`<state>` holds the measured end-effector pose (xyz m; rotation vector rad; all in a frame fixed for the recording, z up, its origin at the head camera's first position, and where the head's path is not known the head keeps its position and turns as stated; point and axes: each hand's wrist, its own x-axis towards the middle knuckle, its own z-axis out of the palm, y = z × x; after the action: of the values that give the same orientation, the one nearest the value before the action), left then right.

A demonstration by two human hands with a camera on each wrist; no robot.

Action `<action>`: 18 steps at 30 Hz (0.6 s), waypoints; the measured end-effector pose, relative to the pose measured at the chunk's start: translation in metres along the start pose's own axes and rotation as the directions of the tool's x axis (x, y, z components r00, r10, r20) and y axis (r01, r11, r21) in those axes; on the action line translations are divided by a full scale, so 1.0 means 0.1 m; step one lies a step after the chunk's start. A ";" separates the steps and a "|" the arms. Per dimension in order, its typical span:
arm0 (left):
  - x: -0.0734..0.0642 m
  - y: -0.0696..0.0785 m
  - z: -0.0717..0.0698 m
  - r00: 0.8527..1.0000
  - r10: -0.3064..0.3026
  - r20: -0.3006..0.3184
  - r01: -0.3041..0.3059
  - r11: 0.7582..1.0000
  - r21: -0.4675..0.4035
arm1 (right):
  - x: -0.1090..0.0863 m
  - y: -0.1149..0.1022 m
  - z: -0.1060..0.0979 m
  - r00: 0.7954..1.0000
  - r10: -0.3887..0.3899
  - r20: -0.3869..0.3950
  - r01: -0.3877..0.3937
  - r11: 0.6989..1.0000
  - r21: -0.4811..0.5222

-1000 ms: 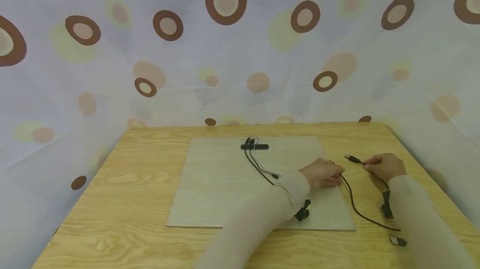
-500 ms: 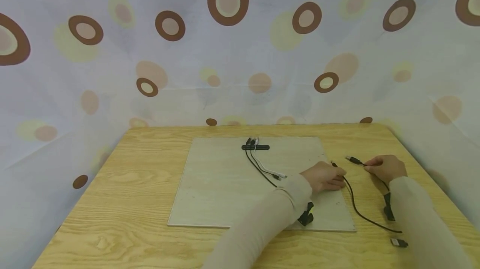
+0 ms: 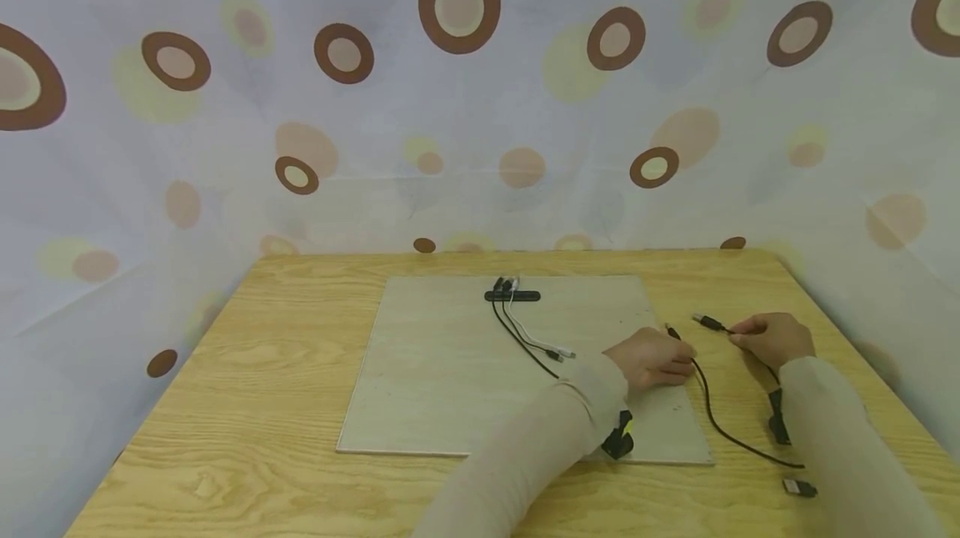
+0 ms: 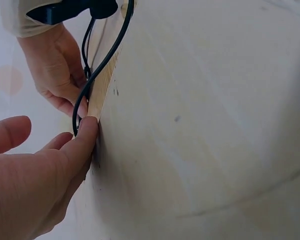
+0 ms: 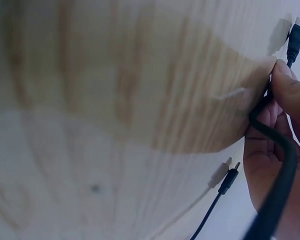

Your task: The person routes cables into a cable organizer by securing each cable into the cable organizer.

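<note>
Near the right edge of the pale board, my left hand [image 3: 651, 359] pinches a black cable [image 3: 712, 417] just behind a slim plug [image 3: 672, 331]. In the left wrist view the cable [image 4: 104, 62] curves down to the fingertips of my left hand [image 4: 45, 180]. Farther right, my right hand [image 3: 774, 339] pinches a black cable behind a metal-tipped plug [image 3: 708, 322], which points left over the wood. The right wrist view shows that plug [image 5: 294, 42] sticking out past my right hand's [image 5: 290, 105] thumb. Part of the cable is hidden behind the right sleeve.
A black cable holder [image 3: 531, 296] sits at the back of the board [image 3: 420, 388], with black and white cables [image 3: 517, 325] lying through it. A black connector [image 3: 798, 488] rests on the wooden table [image 3: 247, 404] near the right sleeve. A patterned cloth [image 3: 480, 104] hangs behind.
More of the slim plug now shows beyond my left fingers. Both hands stay in nearly the same place, and the whole view has shifted slightly.
</note>
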<state>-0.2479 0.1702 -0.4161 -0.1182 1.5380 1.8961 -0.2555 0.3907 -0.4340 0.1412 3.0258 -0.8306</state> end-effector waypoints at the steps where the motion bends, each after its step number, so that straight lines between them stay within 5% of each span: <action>1: 0.00 0.00 0.00 1.000 0.001 -0.004 -0.001 1.000 -0.004 | 0.01 0.01 0.01 1.000 -0.003 -0.004 0.003 1.000 -0.001; 8: -0.01 -0.02 -0.01 0.999 0.038 -0.023 -0.038 0.999 -0.005 | 0.01 -0.01 0.02 1.000 -0.013 -0.012 0.013 1.000 -0.012; 14: -0.03 -0.05 -0.05 0.997 0.080 -0.018 -0.078 0.992 0.101 | 0.01 -0.02 0.02 1.000 -0.011 -0.019 0.010 1.000 -0.028; 18: -0.05 -0.06 -0.04 0.987 0.144 -0.072 -0.131 0.979 0.156 | 0.01 -0.01 0.03 1.000 0.000 -0.025 -0.001 0.999 -0.035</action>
<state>-0.2422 0.1647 -0.4199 -0.0236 1.7805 1.8932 -0.2569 0.3882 -0.4360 0.1533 3.0616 -0.7809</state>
